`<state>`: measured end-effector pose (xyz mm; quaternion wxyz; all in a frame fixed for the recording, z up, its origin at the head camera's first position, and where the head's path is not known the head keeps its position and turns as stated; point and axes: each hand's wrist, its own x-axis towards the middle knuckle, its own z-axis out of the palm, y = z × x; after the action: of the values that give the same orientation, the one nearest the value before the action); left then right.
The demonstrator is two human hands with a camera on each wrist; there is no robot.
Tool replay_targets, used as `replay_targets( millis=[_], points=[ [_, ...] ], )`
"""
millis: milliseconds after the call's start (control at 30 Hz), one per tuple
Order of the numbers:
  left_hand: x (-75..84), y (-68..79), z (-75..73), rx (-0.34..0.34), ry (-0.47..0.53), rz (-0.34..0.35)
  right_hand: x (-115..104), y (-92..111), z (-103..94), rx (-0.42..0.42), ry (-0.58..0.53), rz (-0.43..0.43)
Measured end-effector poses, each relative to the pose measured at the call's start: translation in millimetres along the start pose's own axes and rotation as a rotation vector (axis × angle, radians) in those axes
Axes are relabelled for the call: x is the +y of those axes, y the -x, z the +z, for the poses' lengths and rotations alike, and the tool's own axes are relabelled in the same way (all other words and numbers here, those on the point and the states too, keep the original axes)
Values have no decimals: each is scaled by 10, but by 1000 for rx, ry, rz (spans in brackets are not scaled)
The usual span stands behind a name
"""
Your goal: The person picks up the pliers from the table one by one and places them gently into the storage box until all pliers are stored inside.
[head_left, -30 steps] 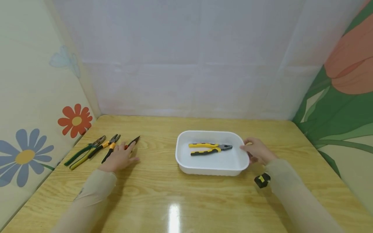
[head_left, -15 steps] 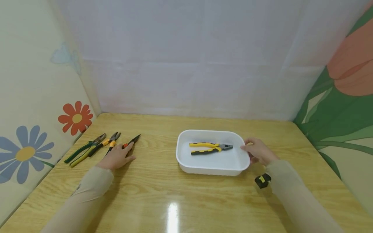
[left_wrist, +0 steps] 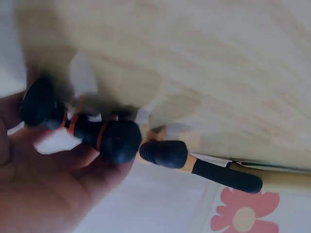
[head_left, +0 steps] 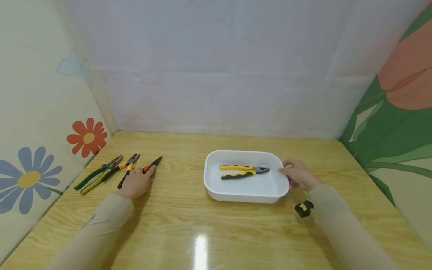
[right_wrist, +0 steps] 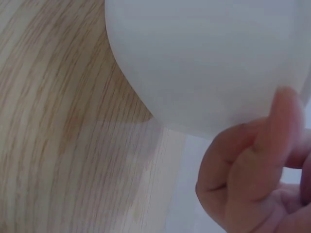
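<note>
On the left of the table my left hand grips needle-nose pliers, their dark tips pointing away to the right. The left wrist view shows fingers and thumb around the black handles with red bands. Across from it, my right hand pinches the right end of a white plastic tub, thumb at the rim. Yellow-and-black combination pliers lie inside the tub. In the right wrist view, curled fingers touch the tub's outer wall.
Left of my left hand lie orange-and-black pliers and green-and-yellow pliers, close together. A small black block with a yellow mark sits by the right sleeve, partly hidden. White cloth hangs behind the wooden table.
My left hand has settled lower on the needle-nose pliers, and its spread fingers have closed around the handles. The right hand and the tub have stayed in place.
</note>
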<state>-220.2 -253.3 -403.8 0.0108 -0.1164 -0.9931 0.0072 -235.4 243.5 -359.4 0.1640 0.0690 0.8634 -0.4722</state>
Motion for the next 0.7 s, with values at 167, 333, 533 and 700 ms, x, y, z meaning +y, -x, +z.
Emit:
replay_targets(
  millis=[167,333,533,700],
  points=[
    [69,47,-29,5,-19,-24,-4,10,-14,-11,4,9],
    [47,32,39,-15,6,-51,-10,10,-22,-21,9,10],
    [79,-30,95,36,6,-39,-8,17,-42,-29,-6,-12],
    [75,-33,109,158,-201,91,-25,22,-28,-31,4,1]
  ],
)
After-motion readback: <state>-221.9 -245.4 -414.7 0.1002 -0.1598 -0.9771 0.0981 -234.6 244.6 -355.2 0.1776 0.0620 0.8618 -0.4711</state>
